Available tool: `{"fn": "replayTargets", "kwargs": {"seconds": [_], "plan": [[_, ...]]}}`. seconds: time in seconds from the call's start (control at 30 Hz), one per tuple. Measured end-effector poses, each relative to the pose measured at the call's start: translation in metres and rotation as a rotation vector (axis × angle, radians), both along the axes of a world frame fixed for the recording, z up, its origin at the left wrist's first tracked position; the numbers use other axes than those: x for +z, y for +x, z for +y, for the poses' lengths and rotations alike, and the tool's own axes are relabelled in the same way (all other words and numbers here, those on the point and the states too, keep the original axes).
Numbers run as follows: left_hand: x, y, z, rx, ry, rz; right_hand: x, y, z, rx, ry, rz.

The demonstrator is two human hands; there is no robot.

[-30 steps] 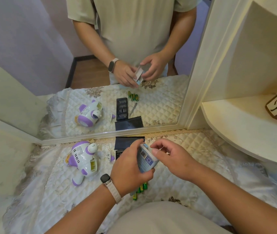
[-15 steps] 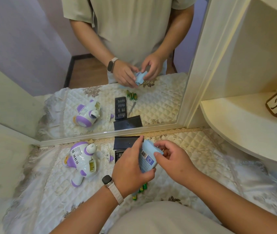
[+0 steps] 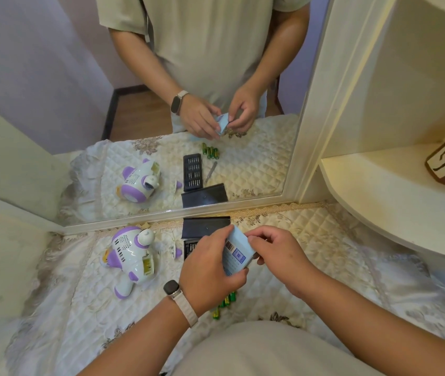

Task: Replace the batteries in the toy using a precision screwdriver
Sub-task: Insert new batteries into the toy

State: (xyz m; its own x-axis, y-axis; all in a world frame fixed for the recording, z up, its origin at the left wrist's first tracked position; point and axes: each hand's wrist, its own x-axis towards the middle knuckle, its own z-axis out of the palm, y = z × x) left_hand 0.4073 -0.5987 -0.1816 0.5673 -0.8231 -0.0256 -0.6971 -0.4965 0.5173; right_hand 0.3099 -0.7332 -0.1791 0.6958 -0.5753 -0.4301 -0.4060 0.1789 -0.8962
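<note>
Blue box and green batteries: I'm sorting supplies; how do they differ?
The box is held up by the left hand and right hand; the batteries lie on the cloth. The box is pale blue, flat-sided, barcoded; the batteries are small green cylinders. Both are right of the toy.

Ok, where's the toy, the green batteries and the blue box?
toy [image 3: 130,253], head view, on its white body.
green batteries [image 3: 226,300], head view, on one battery's green side.
blue box [image 3: 239,248], head view, on its printed face.
</note>
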Motion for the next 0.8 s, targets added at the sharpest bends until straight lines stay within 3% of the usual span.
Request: {"fn": "replayTargets", "kwargs": {"seconds": [0.1, 0.37, 0.7, 0.8], "plan": [[-0.002, 0.001, -0.001, -0.001, 0.008, 0.002, -0.001, 0.001, -0.001, -0.021, 0.109, -0.009], [-0.006, 0.006, -0.011, -0.055, 0.016, -0.014, -0.004, 0.003, -0.009, 0.022, 0.055, 0.03], [-0.015, 0.014, -0.018, -0.122, 0.02, -0.055, -0.012, 0.01, -0.021, 0.015, 0.24, 0.048], [-0.019, 0.016, -0.022, -0.144, 0.027, -0.065, -0.014, 0.01, -0.027, 0.044, 0.201, 0.051]]}}
